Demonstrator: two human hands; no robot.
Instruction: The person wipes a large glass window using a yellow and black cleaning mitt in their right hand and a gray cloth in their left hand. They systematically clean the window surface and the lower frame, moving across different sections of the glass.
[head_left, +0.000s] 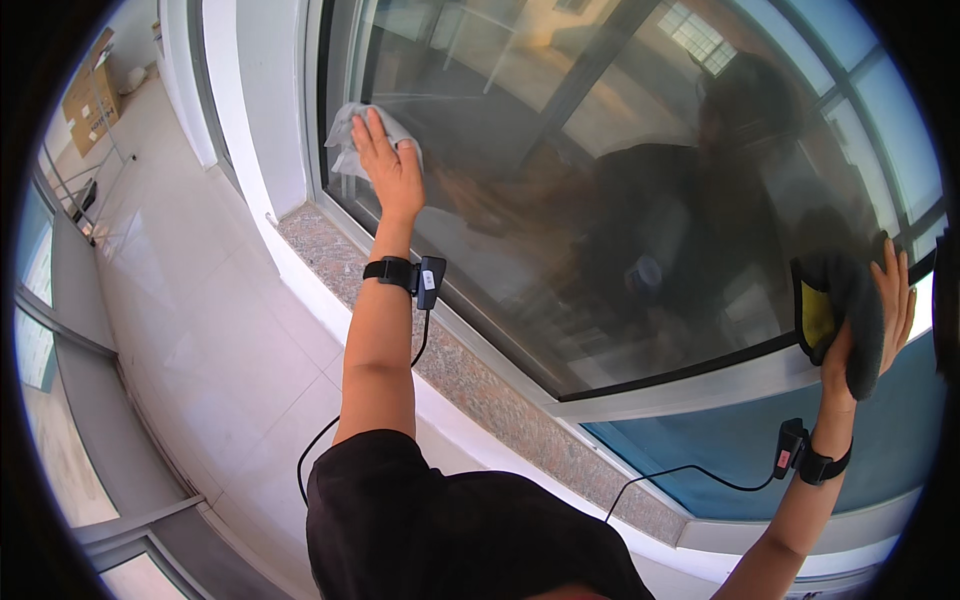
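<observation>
My left hand (391, 174) presses a light grey cloth (348, 159) flat against the left part of a large dark window pane (517, 232). Its fingers are extended, and the cloth lies between palm and glass. At the far right, my right hand (891, 319) rests by the window frame (682, 390) with fingers stretched upward. A thick dark grey cloth with a yellow side (862, 322) is held at that hand, draped over the thumb. Part of the right palm is hidden behind it. The glass reflects a person and a bright gridded window.
A speckled granite sill (480, 382) runs below the frame. A blue lower panel (720, 454) is at right. Black cables hang from the wrist-strapped devices (430, 283) on both arms. Tiled floor (225, 322) stretches left, with a cardboard box (91, 112) and a metal rack (114, 142) beyond.
</observation>
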